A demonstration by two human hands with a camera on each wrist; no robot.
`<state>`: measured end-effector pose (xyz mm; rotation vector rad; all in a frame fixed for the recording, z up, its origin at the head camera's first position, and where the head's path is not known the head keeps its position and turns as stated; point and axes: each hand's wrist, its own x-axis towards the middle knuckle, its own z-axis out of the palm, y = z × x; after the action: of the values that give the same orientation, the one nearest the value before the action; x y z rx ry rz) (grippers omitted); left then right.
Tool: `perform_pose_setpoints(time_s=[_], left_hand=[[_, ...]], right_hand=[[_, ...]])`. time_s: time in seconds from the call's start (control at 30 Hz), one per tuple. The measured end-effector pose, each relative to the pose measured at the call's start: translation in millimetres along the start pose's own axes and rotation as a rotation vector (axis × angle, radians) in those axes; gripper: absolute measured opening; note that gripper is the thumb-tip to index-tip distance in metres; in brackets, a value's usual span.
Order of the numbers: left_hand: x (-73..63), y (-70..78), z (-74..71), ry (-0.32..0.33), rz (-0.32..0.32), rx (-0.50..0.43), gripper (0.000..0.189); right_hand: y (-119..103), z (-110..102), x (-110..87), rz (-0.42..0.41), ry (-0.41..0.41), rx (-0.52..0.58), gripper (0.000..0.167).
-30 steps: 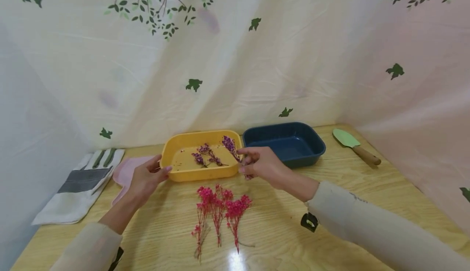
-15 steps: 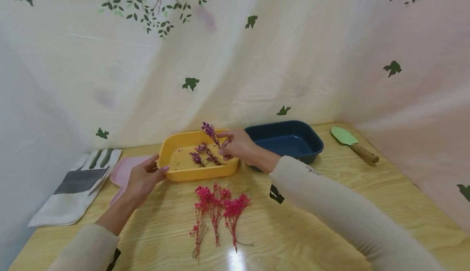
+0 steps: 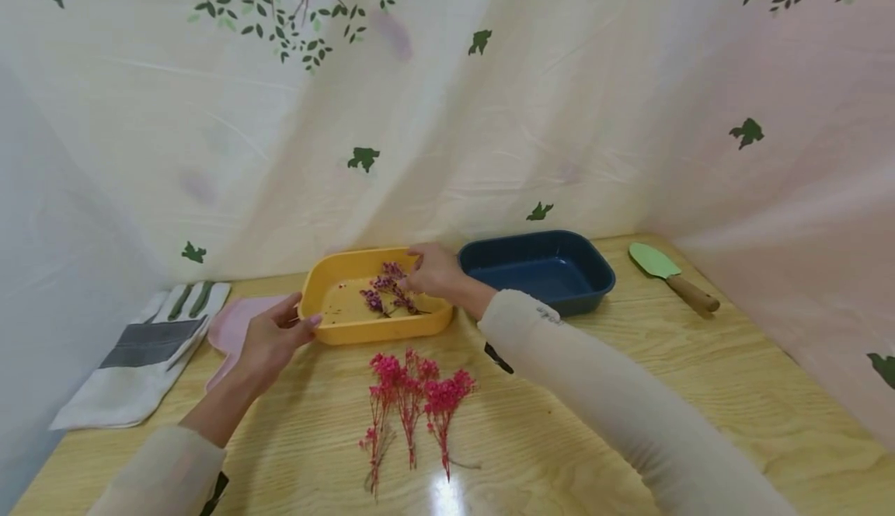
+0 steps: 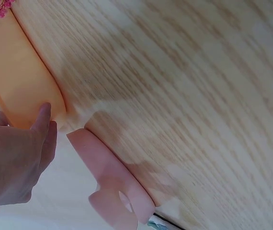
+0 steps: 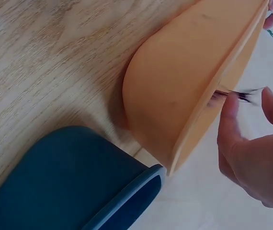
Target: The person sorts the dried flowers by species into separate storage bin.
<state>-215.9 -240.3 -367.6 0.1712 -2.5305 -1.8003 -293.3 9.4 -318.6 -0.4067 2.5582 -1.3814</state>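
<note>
My left hand grips the left end of a yellow tray, thumb at the front and fingers behind. The left wrist view shows the fingers on the tray's outer wall. Inside lie sprigs of dried purple flowers. Over the tray's right end is my right hand. In the right wrist view its thumb and finger stand apart, with a blurred dark sprig between them; part of it is hidden by the tray wall. Several pink dried flower sprigs lie on the table in front.
A dark blue tray stands right beside the yellow one. Farther right lies a green trowel with a wooden handle. To the left are a pink scoop-like piece and white-and-grey gloves. A leaf-printed curtain hangs behind.
My right hand has moved left and down into the yellow tray, lowering the purple sprig and parting its finger and thumb. My left hand has stayed on the tray's left end.
</note>
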Motion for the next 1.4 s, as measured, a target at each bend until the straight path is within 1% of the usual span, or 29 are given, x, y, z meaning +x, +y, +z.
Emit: perform_pose_setpoints(time_s=[0.07,0.13,0.47,0.6,0.7,0.8,0.83,0.87,0.93,1.0,1.07,1.1,1.13,1.17,1.2,1.23,1.27,1.33,1.4], left_hand=[[-0.2,0.1,0.3,-0.002,0.001,0.000,0.070],[-0.2,0.1,0.5,-0.005,0.000,0.000,0.071],[0.2,-1.3,-0.9,-0.004,-0.002,0.022,0.071],[-0.7,-0.6,-0.8,0.004,-0.016,0.024,0.071],[-1.2,0.0,0.1,0.012,-0.029,0.015,0.070],[-2.3,1.2,0.9,0.018,-0.028,0.019,0.069],[-2.9,1.5,1.1,0.025,-0.022,0.041,0.069],[-4.0,2.0,1.6,0.049,-0.007,0.084,0.067],[-7.3,2.5,2.9,0.131,0.042,0.181,0.061],[-12.7,2.7,5.4,0.236,0.115,0.273,0.053],[-19.9,3.1,8.6,0.348,0.207,0.339,0.045],[-23.9,3.2,10.2,0.386,0.253,0.350,0.041],[-28.3,3.5,11.4,0.410,0.296,0.358,0.038],[-32.8,3.8,12.4,0.428,0.325,0.365,0.036],[-37.2,4.2,12.9,0.442,0.350,0.371,0.035],[-41.6,4.7,13.2,0.446,0.360,0.380,0.034],[-46.1,5.5,13.3,0.444,0.355,0.388,0.034],[-54.5,7.5,12.9,0.407,0.319,0.407,0.035],[-62.5,9.5,12.1,0.338,0.258,0.438,0.038]], right_hand=[[-1.2,0.6,-2.2,-0.015,0.028,-0.046,0.064],[-0.8,-0.4,-4.8,-0.026,0.044,-0.062,0.063],[12.7,-21.5,-18.8,-0.107,0.095,-0.034,0.046],[18.8,-29.3,-24.2,-0.125,0.086,-0.021,0.044],[23.9,-36.2,-29.1,-0.153,0.064,-0.007,0.045],[27.7,-46.7,-36.4,-0.183,0.050,0.016,0.045],[28.7,-50.9,-39.4,-0.188,0.048,0.025,0.046],[29.6,-55.4,-43.1,-0.193,0.048,0.027,0.046],[32.4,-64.7,-51.1,-0.197,0.057,0.025,0.046],[37.8,-74.5,-60.8,-0.211,0.072,0.016,0.047],[45.2,-85.6,-71.7,-0.225,0.092,0.000,0.046],[50.0,-91.4,-77.2,-0.232,0.105,-0.010,0.046],[55.9,-97.7,-82.5,-0.234,0.116,-0.024,0.047],[61.9,-104.0,-87.6,-0.232,0.126,-0.035,0.047],[68.0,-110.4,-92.2,-0.225,0.138,-0.048,0.048],[73.8,-116.9,-96.4,-0.215,0.148,-0.060,0.048],[79.6,-123.5,-100.3,-0.201,0.155,-0.069,0.049],[90.7,-136.9,-107.6,-0.171,0.171,-0.084,0.052],[99.7,-149.9,-113.8,-0.145,0.192,-0.105,0.055]])
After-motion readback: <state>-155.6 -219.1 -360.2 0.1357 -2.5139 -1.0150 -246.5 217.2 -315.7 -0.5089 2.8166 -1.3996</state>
